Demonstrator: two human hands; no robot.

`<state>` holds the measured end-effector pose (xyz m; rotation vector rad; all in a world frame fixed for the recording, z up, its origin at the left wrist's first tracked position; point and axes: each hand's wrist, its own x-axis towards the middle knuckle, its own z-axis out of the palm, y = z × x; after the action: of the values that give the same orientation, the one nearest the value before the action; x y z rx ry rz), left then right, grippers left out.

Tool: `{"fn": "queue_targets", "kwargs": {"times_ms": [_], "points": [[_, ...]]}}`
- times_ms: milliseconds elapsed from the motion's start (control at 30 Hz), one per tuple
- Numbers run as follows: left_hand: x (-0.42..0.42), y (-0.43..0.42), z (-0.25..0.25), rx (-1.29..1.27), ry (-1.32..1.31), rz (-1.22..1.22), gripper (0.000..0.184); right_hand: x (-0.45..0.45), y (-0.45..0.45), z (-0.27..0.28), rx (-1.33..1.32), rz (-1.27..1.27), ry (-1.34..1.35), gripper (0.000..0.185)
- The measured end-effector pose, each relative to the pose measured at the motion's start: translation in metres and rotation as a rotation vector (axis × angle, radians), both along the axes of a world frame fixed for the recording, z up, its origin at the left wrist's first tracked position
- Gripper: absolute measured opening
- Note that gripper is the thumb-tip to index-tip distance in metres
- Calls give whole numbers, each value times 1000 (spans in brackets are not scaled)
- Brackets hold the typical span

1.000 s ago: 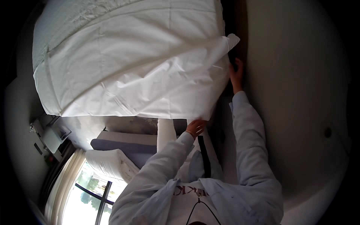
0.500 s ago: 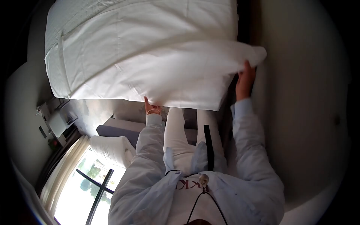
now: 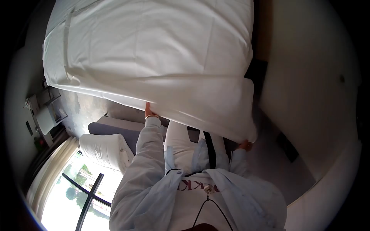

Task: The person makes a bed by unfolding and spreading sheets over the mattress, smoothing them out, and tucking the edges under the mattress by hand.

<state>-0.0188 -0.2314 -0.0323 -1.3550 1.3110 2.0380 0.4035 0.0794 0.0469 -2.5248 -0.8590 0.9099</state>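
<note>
A white bed sheet [image 3: 165,50] covers the bed and hangs over its near side, with soft creases across the top. My left hand [image 3: 150,111] grips the sheet's near edge around the middle, its thumb on top and its other fingers hidden under the cloth. Lower and to the right, close to my leg, my right hand [image 3: 245,145] is closed on the sheet's corner. Between my hands the cloth is stretched in a slanting edge, and toward the right hand it forms a loose flap.
A rolled white duvet [image 3: 104,150] lies on a grey-purple sofa [image 3: 110,131] at the left, beside a bright window [image 3: 83,192] with a curtain [image 3: 50,175]. A white chair [image 3: 45,118] stands farther left. On the right is a pale wall [image 3: 312,77] with a dark socket plate [image 3: 287,147].
My right hand has come down and toward my body, drawing the sheet's corner with it. The raised fold has flattened. My left hand stays at the edge, and the view has shifted slightly.
</note>
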Motion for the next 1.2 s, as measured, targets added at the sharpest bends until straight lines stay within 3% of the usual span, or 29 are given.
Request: {"fn": "queue_targets", "kwargs": {"times_ms": [33, 67, 133, 200, 300, 400, 467, 500, 567, 600, 633, 700, 767, 833, 1033, 1200], "points": [[17, -35, -39, -111, -106, -101, 44, 7, -2, -4, 8, 10, 3, 29], [33, -54, -51, -197, -195, -108, 41, 12, -3, -9, -277, 86, -88, 31], [60, -87, -48, -295, -315, -8, 36, 7, -13, -4, -559, 178, -194, 33], [77, -120, -40, -308, -334, 108, 30, -18, -25, -4, -146, 43, 0, 30], [84, -155, -32, -245, -270, 238, 23, -47, -9, -22, -96, 267, -131, 35], [83, -196, -36, -55, -107, 360, 17, -97, 1, -25, -54, 471, 173, 52], [78, -224, -43, 222, 101, 422, 15, -160, -5, -16, -27, 630, 274, 42], [72, -230, -34, 275, 185, 414, 15, -189, -15, -5, -29, 670, 286, 42], [38, -186, 28, -77, 166, 416, 17, -251, -30, 8, -162, 850, 527, 37], [20, -167, 57, -432, 102, 368, 19, -287, -43, 32, -169, 898, 547, 37], [14, -166, 60, -438, 115, 410, 19, -320, -59, 63, -323, 910, 672, 35], [1, -175, 69, -488, 468, 141, 19, -364, -86, 111, -487, 944, 811, 33], [-4, -176, 78, -505, 560, 46, 12, -403, -100, 143, -546, 1092, 928, 32], [-11, -172, 101, -289, 483, 57, 7, -436, -102, 164, -557, 1207, 995, 32], [-48, -212, 110, -284, 302, 173, 4, -531, -104, 200, -469, 1074, 1134, 31], [-117, -273, 138, -185, 178, 350, 11, -630, -132, 175, -502, 861, 1304, 29]]}}
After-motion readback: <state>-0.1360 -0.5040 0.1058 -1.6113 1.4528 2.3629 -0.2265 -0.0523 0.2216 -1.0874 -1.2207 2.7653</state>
